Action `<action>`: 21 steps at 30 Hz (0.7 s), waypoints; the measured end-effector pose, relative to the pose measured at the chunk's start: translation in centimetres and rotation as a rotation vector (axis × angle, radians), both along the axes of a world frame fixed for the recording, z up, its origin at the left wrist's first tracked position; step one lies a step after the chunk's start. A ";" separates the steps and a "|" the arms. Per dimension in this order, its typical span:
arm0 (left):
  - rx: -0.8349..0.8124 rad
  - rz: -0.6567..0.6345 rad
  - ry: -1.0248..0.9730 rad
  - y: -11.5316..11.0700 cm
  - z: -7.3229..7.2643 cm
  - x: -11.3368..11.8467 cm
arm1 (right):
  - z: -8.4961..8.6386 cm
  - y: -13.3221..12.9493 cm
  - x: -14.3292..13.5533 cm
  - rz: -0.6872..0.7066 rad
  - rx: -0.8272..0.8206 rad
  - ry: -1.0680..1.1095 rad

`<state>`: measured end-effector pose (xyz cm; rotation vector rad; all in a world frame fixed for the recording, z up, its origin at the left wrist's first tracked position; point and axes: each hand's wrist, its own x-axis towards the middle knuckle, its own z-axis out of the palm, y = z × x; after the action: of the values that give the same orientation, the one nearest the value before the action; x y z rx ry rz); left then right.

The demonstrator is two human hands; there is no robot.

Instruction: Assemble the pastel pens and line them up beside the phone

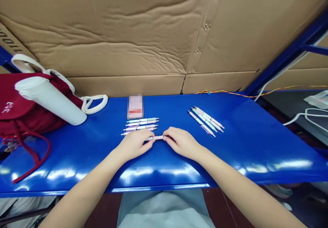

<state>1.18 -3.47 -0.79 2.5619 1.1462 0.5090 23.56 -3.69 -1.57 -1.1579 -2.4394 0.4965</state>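
One pen point(158, 137) lies crosswise between both hands, near the front of the blue tabletop point(243, 146); contact with the surface cannot be determined. Left hand point(137, 142): fingers pinching one end. Right hand point(181, 142): fingers closed on the other. Pen row point(142, 120) just beyond left hand; pen cluster point(204, 119) farther right. Pink pad point(135, 105) behind row; white bottle point(55, 101) against red bag point(10, 93), far left.

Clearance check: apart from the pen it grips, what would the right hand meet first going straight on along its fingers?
Most likely the left hand, gripping the same pen; the right hand points toward it along the barrel. Depth is hard to judge from one view.
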 end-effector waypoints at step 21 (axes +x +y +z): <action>0.140 0.106 0.167 1.0 -0.6 -1.2 | 0.5 1.7 2.5 -0.142 0.015 0.022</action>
<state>-0.07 -2.45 -1.38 2.7175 1.3538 0.4190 26.01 -2.03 -1.05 -1.3012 -2.3179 0.4446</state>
